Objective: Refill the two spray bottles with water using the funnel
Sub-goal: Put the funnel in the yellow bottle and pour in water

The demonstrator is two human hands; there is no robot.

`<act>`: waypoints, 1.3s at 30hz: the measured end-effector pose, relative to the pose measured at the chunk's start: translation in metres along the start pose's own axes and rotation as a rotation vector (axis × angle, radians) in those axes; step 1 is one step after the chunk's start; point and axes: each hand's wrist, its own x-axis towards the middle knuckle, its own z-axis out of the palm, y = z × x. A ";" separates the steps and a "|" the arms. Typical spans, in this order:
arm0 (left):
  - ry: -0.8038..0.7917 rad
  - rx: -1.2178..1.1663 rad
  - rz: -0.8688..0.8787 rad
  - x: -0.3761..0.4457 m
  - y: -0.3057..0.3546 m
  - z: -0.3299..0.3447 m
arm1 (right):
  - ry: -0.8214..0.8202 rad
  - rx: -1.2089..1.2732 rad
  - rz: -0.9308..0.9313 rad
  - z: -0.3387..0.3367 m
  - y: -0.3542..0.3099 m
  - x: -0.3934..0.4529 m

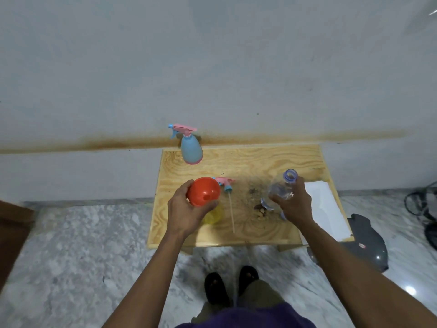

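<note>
My left hand (186, 213) grips a red funnel (204, 191) that sits over a yellow spray bottle (213, 215), mostly hidden below it. Lying beside them on the wooden table (260, 159) is a pink and blue spray head (225, 183) with its long tube (231, 214). My right hand (294, 204) holds a clear plastic water bottle (281, 188), uncapped, its mouth pointing up and away. At the table's far left corner stands a blue spray bottle (191, 150), upright, with its pink trigger head on.
A white sheet of paper (328, 209) lies on the table's right side. A dark stain and small brown bits (260, 211) mark the middle. A grey object (364, 240) and black cables (423, 209) lie on the marble floor at right. My feet (231, 285) are near the table's front edge.
</note>
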 end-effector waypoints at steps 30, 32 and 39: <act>-0.190 0.193 -0.406 0.045 0.044 0.172 | -0.162 0.133 0.075 -0.015 0.025 0.014; -0.213 0.212 -0.396 0.046 0.045 0.179 | -0.167 0.122 0.073 -0.014 0.028 0.015; -0.323 0.264 -0.347 0.049 0.030 0.192 | -0.193 0.110 0.062 -0.014 0.030 0.018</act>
